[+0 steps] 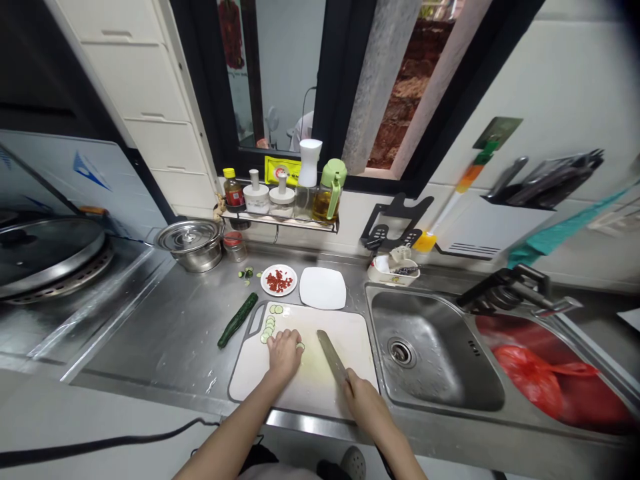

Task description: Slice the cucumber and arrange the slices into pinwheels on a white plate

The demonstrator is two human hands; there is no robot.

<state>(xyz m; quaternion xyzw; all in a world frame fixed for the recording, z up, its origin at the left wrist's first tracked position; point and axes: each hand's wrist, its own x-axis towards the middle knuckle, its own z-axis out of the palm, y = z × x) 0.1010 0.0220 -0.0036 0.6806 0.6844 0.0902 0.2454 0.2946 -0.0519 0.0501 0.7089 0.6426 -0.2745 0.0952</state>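
Note:
My right hand [363, 395] is closed round the handle of a kitchen knife [331, 355], its blade lying low over the right half of the white cutting board [353, 327]. Over the board's left half, my left hand [284, 355] has its fingers curled and pressed together on cucumber slices; a pale slice [301, 347] shows beside the fingertips, and the rest is hidden under the hand. A curved row of cucumber slices [269, 325] lies by the board's upper left corner. Left of the board rests a whole dark green cucumber [238, 321].
Behind the board stand a small plate of chopped red pieces [279, 280] and a square white plate [323, 288]. Cucumber scraps [246, 273] lie near a lidded steel pot [193, 245]. A steel sink [435, 353] adjoins on the right. Above, a shelf [280, 219] holds condiments.

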